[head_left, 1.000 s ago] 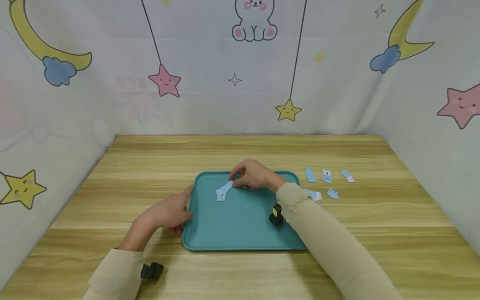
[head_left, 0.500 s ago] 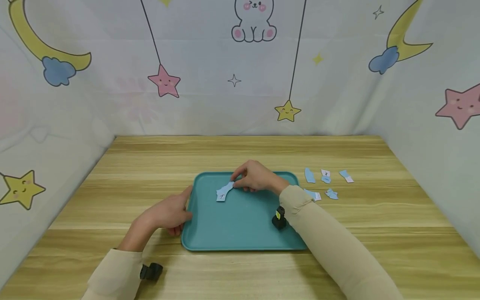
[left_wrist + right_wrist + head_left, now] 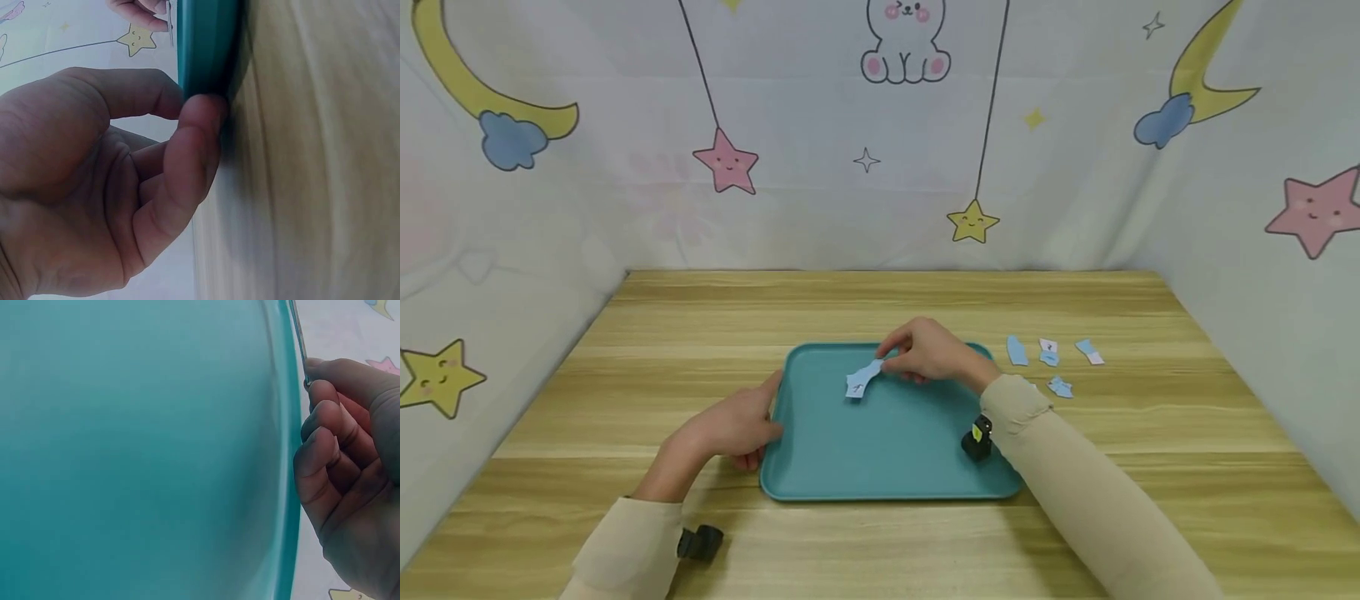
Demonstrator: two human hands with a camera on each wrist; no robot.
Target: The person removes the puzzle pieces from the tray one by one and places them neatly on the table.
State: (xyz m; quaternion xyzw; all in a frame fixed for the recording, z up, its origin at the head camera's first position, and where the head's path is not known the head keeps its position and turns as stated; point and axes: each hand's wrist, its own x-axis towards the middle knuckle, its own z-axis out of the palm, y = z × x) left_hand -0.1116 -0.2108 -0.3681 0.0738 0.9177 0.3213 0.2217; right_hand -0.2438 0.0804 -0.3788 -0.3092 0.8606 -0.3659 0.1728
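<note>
A teal tray [image 3: 895,450] lies on the wooden table. At its left edge is my left hand [image 3: 741,425], which grips the rim; in the left wrist view the thumb and curled fingers meet at the tray's side. My right hand [image 3: 928,350] is over the tray's back part and pinches one end of a light-blue paper piece [image 3: 860,382] between thumb and forefinger. A small dark mark shows on the piece's free end. From the right wrist, the paper piece [image 3: 300,337] appears edge-on, thin and flat, with the other fingers curled below it.
Several more light-blue and white paper pieces lie right of the tray, among them a plain blue one [image 3: 1017,351], a marked one [image 3: 1049,352] and a jagged one [image 3: 1061,387]. The right sleeve [image 3: 1075,475] covers the tray's right edge. A patterned curtain [image 3: 805,217] surrounds the table.
My right hand has moved a little to the right, carrying the paper piece along and tilting it slightly. The left hand has stayed at the tray's edge.
</note>
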